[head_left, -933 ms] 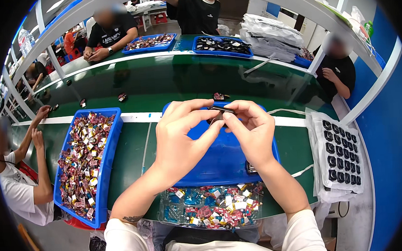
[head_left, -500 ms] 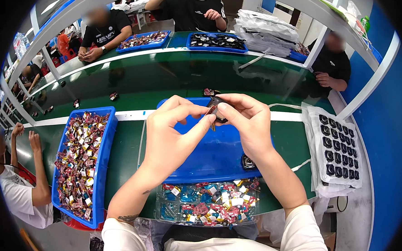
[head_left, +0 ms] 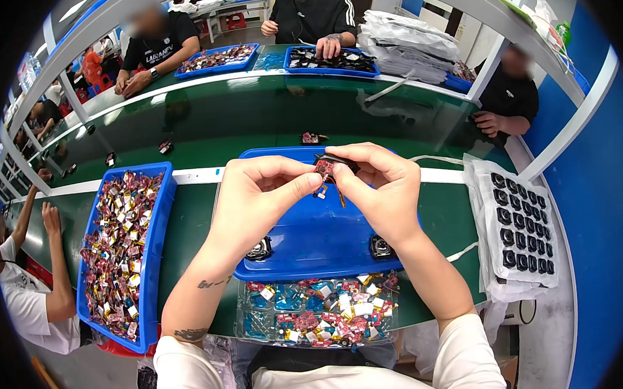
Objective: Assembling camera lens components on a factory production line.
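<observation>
Both my hands are raised above a blue tray (head_left: 314, 236) on the green bench. My left hand (head_left: 259, 201) and my right hand (head_left: 378, 187) pinch together a small black part with a red circuit board (head_left: 326, 167) between thumbs and fingertips; short wires hang below it. Two round black parts (head_left: 260, 249) (head_left: 380, 246) lie on the blue tray under my wrists. A clear tray of red and blue small parts (head_left: 318, 314) sits at the bench edge nearest me.
A long blue bin full of small red boards (head_left: 121, 254) stands at my left. A white tray of black square parts (head_left: 520, 219) lies at right. A person's arms (head_left: 45, 279) are at far left; other people sit across the bench with blue trays (head_left: 332, 59).
My hands stay together on the small part, with the fingers shifting slightly on it. The view has tilted a little; the people opposite have moved their arms.
</observation>
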The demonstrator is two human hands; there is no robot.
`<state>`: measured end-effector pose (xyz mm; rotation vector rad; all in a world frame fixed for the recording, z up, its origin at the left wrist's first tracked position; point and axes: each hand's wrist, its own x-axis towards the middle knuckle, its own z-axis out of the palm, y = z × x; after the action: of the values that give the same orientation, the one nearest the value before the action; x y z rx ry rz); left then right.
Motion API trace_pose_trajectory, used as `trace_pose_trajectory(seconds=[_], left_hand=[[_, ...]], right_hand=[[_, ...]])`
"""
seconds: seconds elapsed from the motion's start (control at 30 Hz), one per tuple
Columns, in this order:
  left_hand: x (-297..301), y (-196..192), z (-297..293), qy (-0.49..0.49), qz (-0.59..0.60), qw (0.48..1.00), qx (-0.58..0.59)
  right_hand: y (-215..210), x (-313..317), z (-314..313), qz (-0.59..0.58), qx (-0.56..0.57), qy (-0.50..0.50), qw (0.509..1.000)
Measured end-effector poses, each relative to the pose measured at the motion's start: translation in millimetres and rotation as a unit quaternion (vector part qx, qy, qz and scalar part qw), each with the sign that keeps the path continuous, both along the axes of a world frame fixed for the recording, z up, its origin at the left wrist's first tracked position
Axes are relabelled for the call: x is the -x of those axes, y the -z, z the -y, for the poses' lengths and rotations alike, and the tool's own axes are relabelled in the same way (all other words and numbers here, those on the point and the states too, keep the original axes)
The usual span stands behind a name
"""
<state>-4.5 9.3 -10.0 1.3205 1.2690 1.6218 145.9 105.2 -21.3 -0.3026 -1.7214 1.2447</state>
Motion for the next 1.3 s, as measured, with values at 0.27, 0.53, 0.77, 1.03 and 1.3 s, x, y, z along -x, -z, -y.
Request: trace_pose_trajectory(seconds=[0.27,0.53,0.77,1.03,1.3], left_hand=[[2.0,1.8,-4.8,-0.066,-0.008,0.998,0.0],[11.6,0.7,-3.5,-0.033,-0.1,0.993,0.043],[33.6,-21.6,8.9,-0.102,-0.073,0.992,-0.018],[38.1,-36.7,27.2,-0.135,-0.06,0.986,-0.072],[37.9,-41.6,38.9,-0.137,-0.07,0.985,-0.081]], right_hand=[[-3.6,-2.2,4.8,-0.001,0.036,-0.061,0.997],[-7.9,-7.1,-5.9,0.092,0.05,-0.066,0.992],[-6.9,-9.2,-26.6,0.086,0.05,-0.05,0.994],[-2.2,-14.4,-51.6,0.075,0.116,-0.025,0.99],[-5.4,-20.5,-69.2,0.017,0.159,0.017,0.987]])
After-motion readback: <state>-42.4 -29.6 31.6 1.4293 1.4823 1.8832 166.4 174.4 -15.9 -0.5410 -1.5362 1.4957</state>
